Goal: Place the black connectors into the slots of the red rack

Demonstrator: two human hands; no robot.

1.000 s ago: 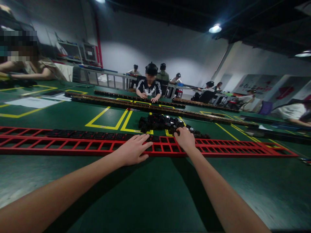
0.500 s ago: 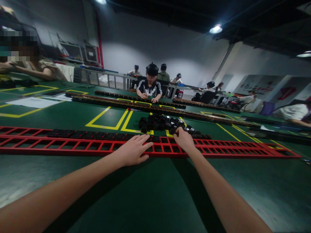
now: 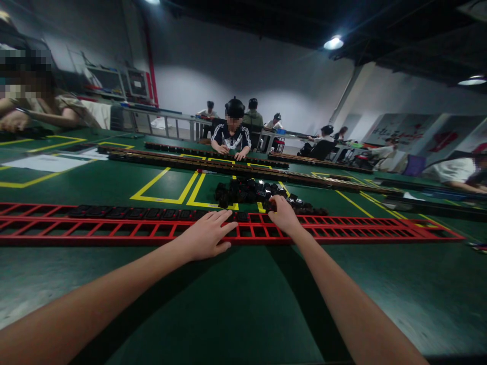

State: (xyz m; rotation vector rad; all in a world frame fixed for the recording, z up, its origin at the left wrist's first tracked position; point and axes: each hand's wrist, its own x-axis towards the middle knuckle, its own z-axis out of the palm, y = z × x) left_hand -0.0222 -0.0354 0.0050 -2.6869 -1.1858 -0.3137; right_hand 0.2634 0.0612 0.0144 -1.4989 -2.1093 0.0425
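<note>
A long red slotted frame (image 3: pixel 342 233) lies across the green table in front of me. Its far row holds several small black parts (image 3: pixel 152 213) from the left up to the middle. My left hand (image 3: pixel 207 235) lies flat on the frame with its fingers stretched out, holding nothing. My right hand (image 3: pixel 283 215) reaches over the frame to the near edge of a pile of loose black parts (image 3: pixel 247 191). Its fingers are curled down into the pile, and what they grip is hidden.
Yellow tape lines (image 3: pixel 167 187) mark boxes on the green table (image 3: pixel 243 304). Dark long frames (image 3: pixel 213 165) lie further back. A person (image 3: pixel 232 134) sits opposite, another person's arm (image 3: pixel 38 119) rests at far left, and more people sit at tables behind.
My right hand has shifted slightly left and further into the pile of black parts. My left hand has stayed on the red frame.
</note>
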